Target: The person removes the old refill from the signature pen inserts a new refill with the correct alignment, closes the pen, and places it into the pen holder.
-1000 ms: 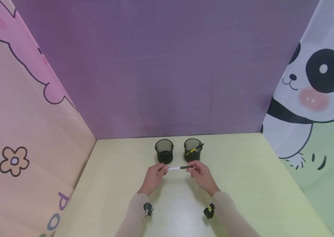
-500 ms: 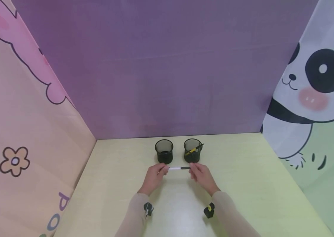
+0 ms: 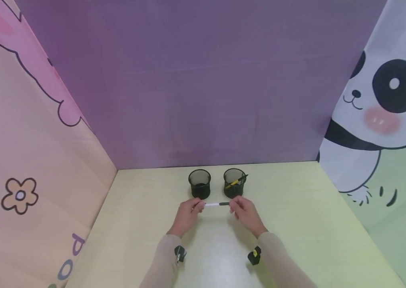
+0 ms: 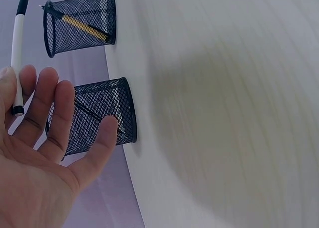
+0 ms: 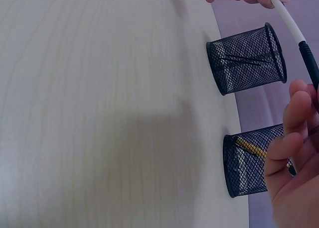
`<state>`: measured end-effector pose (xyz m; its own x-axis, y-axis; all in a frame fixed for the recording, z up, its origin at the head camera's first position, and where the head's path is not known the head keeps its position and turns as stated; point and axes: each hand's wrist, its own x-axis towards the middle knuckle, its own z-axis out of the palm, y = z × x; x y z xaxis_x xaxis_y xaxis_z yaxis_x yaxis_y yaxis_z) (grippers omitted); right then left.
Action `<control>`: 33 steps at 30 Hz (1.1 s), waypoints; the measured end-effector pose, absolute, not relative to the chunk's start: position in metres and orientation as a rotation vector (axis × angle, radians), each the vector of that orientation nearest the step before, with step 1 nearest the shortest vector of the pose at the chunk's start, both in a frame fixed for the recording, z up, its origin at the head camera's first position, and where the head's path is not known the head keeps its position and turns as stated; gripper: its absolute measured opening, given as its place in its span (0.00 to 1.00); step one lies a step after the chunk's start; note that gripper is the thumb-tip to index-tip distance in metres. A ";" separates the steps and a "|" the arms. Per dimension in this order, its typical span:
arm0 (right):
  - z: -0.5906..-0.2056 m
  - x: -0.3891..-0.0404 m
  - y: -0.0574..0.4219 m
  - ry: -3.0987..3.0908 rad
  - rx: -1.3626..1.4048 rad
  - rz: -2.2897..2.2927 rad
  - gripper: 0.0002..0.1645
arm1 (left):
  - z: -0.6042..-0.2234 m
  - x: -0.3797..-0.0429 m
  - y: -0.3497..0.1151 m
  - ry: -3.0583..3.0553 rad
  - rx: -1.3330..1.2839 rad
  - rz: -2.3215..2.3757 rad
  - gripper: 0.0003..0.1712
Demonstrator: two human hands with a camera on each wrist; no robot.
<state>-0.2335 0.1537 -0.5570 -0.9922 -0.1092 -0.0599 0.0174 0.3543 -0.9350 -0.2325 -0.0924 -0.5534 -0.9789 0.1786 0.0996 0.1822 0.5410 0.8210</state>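
A marker with a white barrel and black cap (image 3: 211,204) is held level between both hands, above the table in front of two mesh cups. My left hand (image 3: 186,218) pinches its white end between thumb and index finger; in the left wrist view the other fingers (image 4: 63,108) are spread loosely. At the black cap, my right hand (image 3: 247,217) grips with thumb and fingers, partly hiding that end. Behind the left hand stands the left black mesh cup (image 3: 200,193). The right black mesh cup (image 3: 232,193) holds a yellow-and-black pen (image 5: 251,147), leaning and sticking out past the rim.
The pale wood-grain table (image 3: 145,224) meets a purple backdrop (image 3: 210,100) just behind the cups. Printed side panels, one with a panda (image 3: 365,168), border it. Both forearms rest low over the table's near part, with a small black device (image 3: 180,254) at the left wrist.
My right hand's fingers have shifted slightly at the cap and closed in on it. The left hand, marker and cups have stayed nearly in place.
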 end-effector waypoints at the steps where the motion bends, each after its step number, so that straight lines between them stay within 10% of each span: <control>1: -0.557 -0.233 0.153 2.494 -0.080 -1.724 0.11 | -0.554 -0.232 -0.093 -2.755 -0.326 -1.465 0.13; 14: -0.560 -0.233 0.152 2.494 -0.140 -1.819 0.04 | -0.555 -0.232 -0.094 -2.746 -0.323 -1.477 0.14; 24: -0.565 -0.236 0.151 2.452 -0.056 -1.794 0.24 | -0.558 -0.234 -0.095 -2.732 -0.342 -1.466 0.13; 33: -0.567 -0.235 0.151 2.490 -0.062 -1.756 0.22 | -0.559 -0.234 -0.095 -2.730 -0.351 -1.462 0.13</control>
